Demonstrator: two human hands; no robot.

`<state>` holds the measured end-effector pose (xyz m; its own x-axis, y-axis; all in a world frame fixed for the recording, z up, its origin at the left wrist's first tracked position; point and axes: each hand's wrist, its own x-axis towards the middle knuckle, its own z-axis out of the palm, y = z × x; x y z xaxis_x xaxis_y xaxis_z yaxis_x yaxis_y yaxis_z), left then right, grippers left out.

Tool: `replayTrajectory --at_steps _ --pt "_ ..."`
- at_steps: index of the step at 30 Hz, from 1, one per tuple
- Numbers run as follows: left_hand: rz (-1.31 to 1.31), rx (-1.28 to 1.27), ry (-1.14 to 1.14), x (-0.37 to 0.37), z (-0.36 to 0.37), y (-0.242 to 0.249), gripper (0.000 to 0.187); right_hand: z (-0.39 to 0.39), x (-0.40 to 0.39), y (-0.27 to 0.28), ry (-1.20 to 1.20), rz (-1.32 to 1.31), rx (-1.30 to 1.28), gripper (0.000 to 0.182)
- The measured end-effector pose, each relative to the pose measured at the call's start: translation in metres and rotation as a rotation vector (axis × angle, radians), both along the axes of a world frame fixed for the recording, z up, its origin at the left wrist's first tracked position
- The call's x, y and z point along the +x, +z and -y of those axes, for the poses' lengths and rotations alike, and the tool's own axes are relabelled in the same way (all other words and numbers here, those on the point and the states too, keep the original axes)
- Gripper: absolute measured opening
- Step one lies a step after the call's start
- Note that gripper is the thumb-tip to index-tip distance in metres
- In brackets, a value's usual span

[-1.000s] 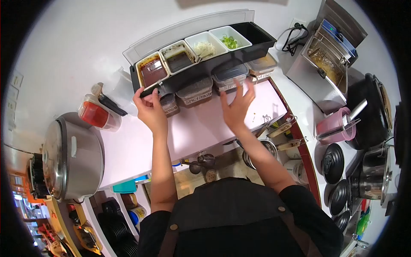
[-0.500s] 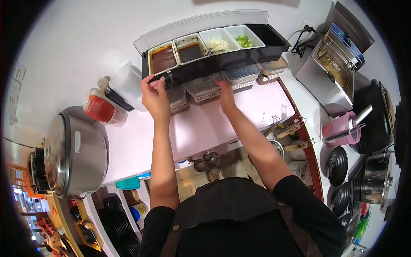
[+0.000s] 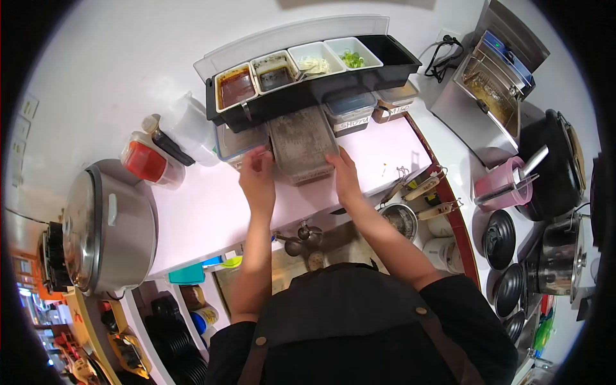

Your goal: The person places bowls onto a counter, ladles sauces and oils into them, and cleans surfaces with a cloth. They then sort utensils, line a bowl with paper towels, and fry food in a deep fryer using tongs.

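Observation:
A lidded plastic food container (image 3: 303,141) with a misted grey lid sits partly pulled out from under the black condiment rack (image 3: 308,90). My right hand (image 3: 347,179) grips its right front corner, thumb against the lid edge. Beside its left side is my left hand (image 3: 258,189), fingers loosely bent and nothing visible in it. Behind that hand stands another clear-lidded container (image 3: 240,141), partly covered by my fingers. To the right are a container marked SHOYU (image 3: 351,115) and one marked MISO (image 3: 394,102). The front label of the gripped container is hard to read.
White tubs in the rack hold brown sauce (image 3: 236,88), dark sauce (image 3: 276,77), white shreds (image 3: 314,65) and chopped greens (image 3: 352,59). A large cooker (image 3: 122,231) stands left, a fryer (image 3: 481,106) right. Strainers (image 3: 399,221) hang along the counter's right front edge.
The middle container has slid out from under the rack towards me with my right hand on it. My left hand has left the rack's front edge and come down beside the containers.

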<state>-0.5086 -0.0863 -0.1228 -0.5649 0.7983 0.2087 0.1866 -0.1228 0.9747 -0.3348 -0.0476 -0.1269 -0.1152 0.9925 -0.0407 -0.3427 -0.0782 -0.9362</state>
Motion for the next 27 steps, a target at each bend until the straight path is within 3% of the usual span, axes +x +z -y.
replayTrajectory --at_steps 3,6,10,15,17,20,21,25,26,27 --pt "0.331 -0.225 -0.047 0.014 0.008 -0.002 0.031 0.025 0.017 -0.001 -0.007 0.057 -0.035 0.035" --pt "0.714 -0.293 -0.271 0.009 0.015 0.003 0.03 0.031 0.035 0.003 0.059 0.201 -0.123 0.031" --pt "0.786 -0.333 -0.47 -0.003 0.026 -0.007 0.033 -0.001 0.059 0.008 0.369 0.293 -0.413 0.033" --pt "0.988 -0.253 -0.445 0.026 0.047 0.003 0.024 -0.025 0.066 0.014 0.595 0.06 -0.493 0.039" --pt "0.958 -0.235 -0.467 0.029 0.05 -0.027 0.022 -0.039 0.067 0.013 0.628 0.057 -0.46 0.047" --pt "0.813 -0.177 -0.363 0.071 0.061 -0.015 0.027 -0.043 0.066 0.012 0.26 0.443 -0.107 0.056" --pt "0.75 -0.156 -0.306 0.087 0.068 -0.004 0.03 -0.043 0.063 0.002 -0.033 0.741 0.054 0.063" --pt "0.893 -0.162 -0.147 0.086 0.07 -0.003 0.047 -0.015 0.083 0.009 -0.137 0.77 0.067 0.059" --pt "0.877 -0.113 -0.05 0.067 0.068 -0.015 0.052 -0.008 0.086 0.014 -0.042 0.618 -0.065 0.056" --pt "0.672 -0.087 0.046 0.048 0.059 -0.017 0.057 -0.001 0.089 0.017 0.052 0.462 -0.198 0.053"
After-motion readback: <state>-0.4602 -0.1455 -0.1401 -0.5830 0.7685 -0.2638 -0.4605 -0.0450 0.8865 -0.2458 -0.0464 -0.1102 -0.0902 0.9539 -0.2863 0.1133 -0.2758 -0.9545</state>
